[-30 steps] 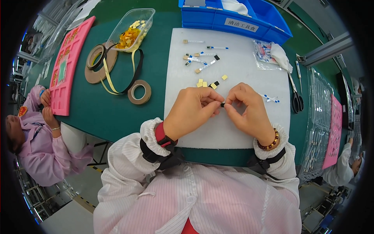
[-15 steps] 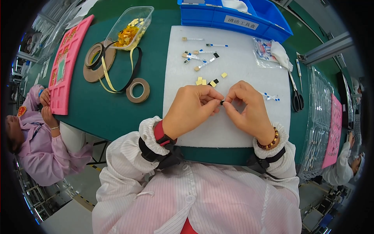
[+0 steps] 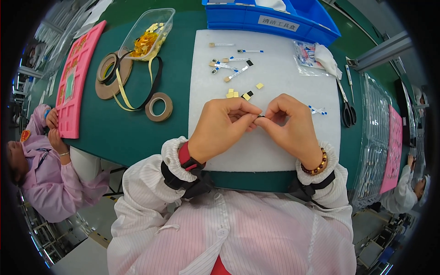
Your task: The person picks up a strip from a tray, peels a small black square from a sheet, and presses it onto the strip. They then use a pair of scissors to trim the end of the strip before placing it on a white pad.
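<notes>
Both hands meet over the white mat (image 3: 256,158), fingertips nearly touching. Between them is a small black piece (image 3: 261,116), mostly hidden by the fingers; its kind cannot be made out. My left hand (image 3: 224,126) pinches it from one side and my right hand (image 3: 289,126) from the other. Just beyond the left fingers lie several small pale yellow squares (image 3: 231,93) and a black-and-yellow piece (image 3: 247,95). Farther up the mat are several short white flat cables (image 3: 238,73) with blue or black ends. More such strips (image 3: 317,110) lie right of my right hand.
A blue divided bin (image 3: 270,20) stands at the back. To the left are tape rolls (image 3: 159,107), a clear tub (image 3: 149,36) of yellow pieces and a pink tray (image 3: 73,87) beside a co-worker. Scissors (image 3: 347,110), a plastic bag (image 3: 308,57) and clear trays (image 3: 370,142) are at right.
My right thumb and fingers have closed in nearer the left fingertips, covering more of the black piece. The whole view has shifted slightly; nothing else on the mat has visibly moved.
</notes>
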A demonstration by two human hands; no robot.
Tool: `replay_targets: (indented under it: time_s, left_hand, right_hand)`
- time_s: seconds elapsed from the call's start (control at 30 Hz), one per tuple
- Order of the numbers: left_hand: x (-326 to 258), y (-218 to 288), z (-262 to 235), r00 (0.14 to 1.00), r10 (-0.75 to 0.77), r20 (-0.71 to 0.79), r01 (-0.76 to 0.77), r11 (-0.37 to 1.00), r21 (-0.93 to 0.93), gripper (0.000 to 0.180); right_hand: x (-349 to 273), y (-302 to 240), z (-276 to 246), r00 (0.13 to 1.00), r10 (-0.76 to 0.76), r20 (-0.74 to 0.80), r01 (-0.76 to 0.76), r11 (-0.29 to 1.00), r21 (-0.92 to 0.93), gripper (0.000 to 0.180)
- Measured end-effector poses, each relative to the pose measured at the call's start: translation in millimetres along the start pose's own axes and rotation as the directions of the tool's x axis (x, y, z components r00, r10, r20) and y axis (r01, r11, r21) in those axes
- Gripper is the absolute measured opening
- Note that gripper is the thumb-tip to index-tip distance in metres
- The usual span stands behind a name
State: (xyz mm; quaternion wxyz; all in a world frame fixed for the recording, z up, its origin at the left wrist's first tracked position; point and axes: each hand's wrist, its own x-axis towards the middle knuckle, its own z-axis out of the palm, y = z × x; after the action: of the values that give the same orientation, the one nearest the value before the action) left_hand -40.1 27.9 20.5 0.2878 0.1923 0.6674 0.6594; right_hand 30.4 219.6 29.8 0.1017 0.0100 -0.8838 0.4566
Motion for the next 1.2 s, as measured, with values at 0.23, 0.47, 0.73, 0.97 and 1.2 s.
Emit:
replay_targets:
  time_s: [0.23, 0.47, 0.73, 0.97, 1.2]
  left_hand:
    - [0.9, -3.0, -0.5, 0.999, 0.039, -0.027, -0.04, 0.999, -0.025, 0.016]
    - [-1.0, 0.1, 0.4, 1.0, 0.003, -0.018, -0.004, 1.0, -0.018, 0.017]
    - [3.1, -3.3, 0.8, 0.997, 0.0, -0.078, -0.005, 0.999, -0.054, 0.016]
    - [-1.2, -2.7, -1.2, 1.0, -0.012, -0.011, 0.014, 0.974, 0.227, 0.017]
    - [-2.9, 5.0, -3.1, 0.994, 0.092, 0.057, -0.093, 0.996, 0.011, 0.021]
  right_hand:
    - [3.4, 6.4, -5.7, 0.996, 0.081, 0.027, -0.084, 0.991, 0.104, 0.019]
    - [2.7, 4.4, -6.9, 0.99, 0.118, 0.076, -0.129, 0.98, 0.153, 0.009]
    - [3.1, 8.9, -6.6, 0.998, -0.024, 0.058, 0.015, 0.988, 0.154, 0.005]
    - [5.4, 13.1, -6.6, 0.99, -0.134, -0.032, 0.137, 0.935, 0.327, 0.007]
    - [2.2, 12.0, -8.1, 0.974, -0.224, 0.015, 0.2, 0.896, 0.397, 0.012]
